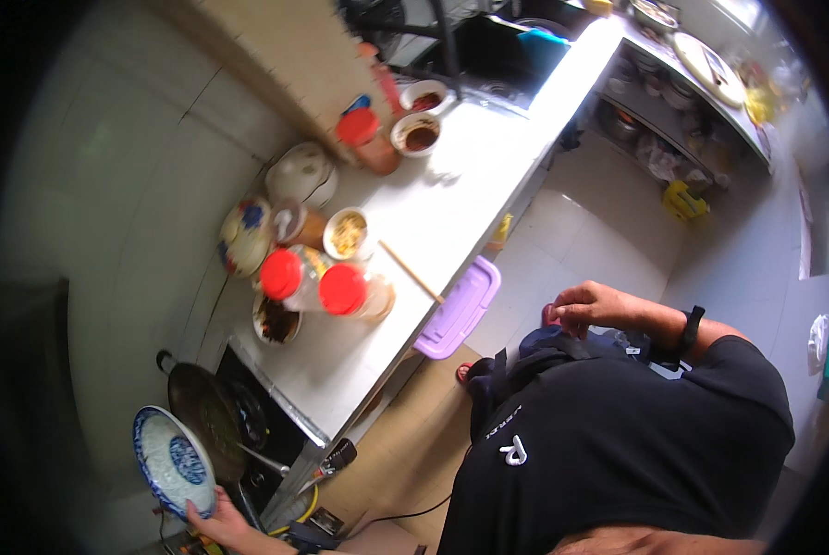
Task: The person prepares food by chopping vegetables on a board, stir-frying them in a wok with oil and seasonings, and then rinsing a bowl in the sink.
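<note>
At the lower left, my left hand (221, 522) grips the rim of a white bowl with blue patterns (158, 444); it is tilted, its inside towards me. It is beside a dark wok (210, 416) on the black stove (275, 420), with a metal utensil handle (265, 459) leaning out of the wok. My right hand (575, 309), with a black band on its wrist, hangs in front of my body, fingers loosely bent and nothing visible in it.
The white counter (352, 374) holds red-lidded jars (343, 290), a bowl of chopped food (347, 234), a bowl of dark sauce (420, 135) and a wooden stick (411, 272). A purple plastic lid (461, 312) juts below its edge. Shelves (653, 125) stand at the upper right.
</note>
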The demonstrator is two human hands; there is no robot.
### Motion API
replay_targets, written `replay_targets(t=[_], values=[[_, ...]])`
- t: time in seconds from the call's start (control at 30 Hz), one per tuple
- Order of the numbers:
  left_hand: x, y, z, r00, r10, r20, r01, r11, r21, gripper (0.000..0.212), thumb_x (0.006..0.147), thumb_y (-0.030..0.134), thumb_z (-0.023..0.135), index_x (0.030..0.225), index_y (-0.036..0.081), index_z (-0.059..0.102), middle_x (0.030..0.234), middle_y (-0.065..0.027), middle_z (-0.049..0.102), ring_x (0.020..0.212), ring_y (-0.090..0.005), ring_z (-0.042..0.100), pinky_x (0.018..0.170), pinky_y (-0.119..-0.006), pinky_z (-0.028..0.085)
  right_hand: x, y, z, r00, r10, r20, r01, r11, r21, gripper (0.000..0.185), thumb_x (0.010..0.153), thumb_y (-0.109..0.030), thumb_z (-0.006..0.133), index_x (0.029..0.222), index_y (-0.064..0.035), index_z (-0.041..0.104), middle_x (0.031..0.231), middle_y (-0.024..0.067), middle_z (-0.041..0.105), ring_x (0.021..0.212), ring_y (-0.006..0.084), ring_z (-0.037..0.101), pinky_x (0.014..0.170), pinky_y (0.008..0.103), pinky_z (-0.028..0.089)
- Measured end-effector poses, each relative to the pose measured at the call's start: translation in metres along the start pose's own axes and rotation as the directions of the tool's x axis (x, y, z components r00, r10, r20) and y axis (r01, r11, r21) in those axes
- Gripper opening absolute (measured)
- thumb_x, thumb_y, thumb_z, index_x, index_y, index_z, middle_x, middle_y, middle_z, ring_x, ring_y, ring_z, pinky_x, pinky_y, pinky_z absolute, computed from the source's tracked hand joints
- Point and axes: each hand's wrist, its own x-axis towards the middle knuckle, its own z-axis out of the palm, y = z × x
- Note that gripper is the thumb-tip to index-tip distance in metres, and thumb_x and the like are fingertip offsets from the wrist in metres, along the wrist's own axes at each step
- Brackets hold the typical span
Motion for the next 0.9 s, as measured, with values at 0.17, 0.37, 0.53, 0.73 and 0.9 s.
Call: replay_targets(t=[0.17,0.37,0.53,0.73,0.9], values=[[-0.165,-0.14,0.171,0.939,-0.327,0.106,0.324,0.945,0.039,0.054,0.072,0.029,0.064,0.119,0.006,0.051,0.112,-0.0121,0.056,0.101,-0.0287,0.053,0.079,-0.047,0.044,-0.049,0.029,-0.083,0.988,-0.05,-0.145,0.064,0.993,0.095,0.027,0.093,-0.022,0.05,0.103,0.0015,0.058,0.08,0.0083,0.063,0.068,0.0145,0.061,0.061,0.027,0.052],[-0.222,-0.351,0.251,0.59,-0.706,0.393,0.719,0.681,0.144,0.046,0.08,0.031,0.053,0.121,0.01,0.047,0.113,-0.0094,0.056,0.091,-0.0276,0.056,0.064,-0.041,0.049,-0.088,0.045,-0.172,0.965,-0.131,-0.229,0.159,0.982,0.107,0.027,0.095,-0.023,0.045,0.103,-0.0015,0.059,0.079,0.0052,0.06,0.072,0.0121,0.059,0.062,0.0254,0.051],[-0.224,-0.423,0.305,0.601,-0.682,0.417,0.698,0.702,0.142,0.048,0.08,0.028,0.049,0.124,0.009,0.045,0.113,-0.0105,0.057,0.091,-0.0296,0.058,0.066,-0.041,0.05,-0.126,0.063,-0.25,0.871,-0.151,-0.467,0.274,0.939,0.208,0.034,0.078,0.001,0.034,0.103,0.0007,0.057,0.078,0.0048,0.059,0.071,0.0127,0.058,0.06,0.0258,0.051],[-0.204,-0.464,0.297,0.591,-0.647,0.482,0.708,0.702,0.073,0.052,0.079,0.025,0.049,0.123,-0.004,0.043,0.11,-0.0188,0.055,0.091,-0.0351,0.056,0.079,-0.044,0.05,-0.141,0.055,-0.333,0.722,-0.143,-0.677,0.374,0.904,0.208,0.022,0.083,-0.002,0.041,0.097,0.0008,0.058,0.069,0.0034,0.057,0.061,0.0109,0.057,0.055,0.0252,0.05],[-0.261,-0.421,0.355,0.673,-0.6,0.433,0.604,0.783,0.148,0.044,0.084,0.021,0.05,0.12,-0.004,0.046,0.105,-0.0174,0.056,0.088,-0.0315,0.056,0.082,-0.041,0.049,-0.131,0.045,-0.44,0.647,-0.203,-0.735,0.41,0.905,0.111,0.016,0.089,-0.015,0.051,0.095,-0.0016,0.059,0.065,0.0031,0.057,0.057,0.0109,0.057,0.051,0.0246,0.048]])
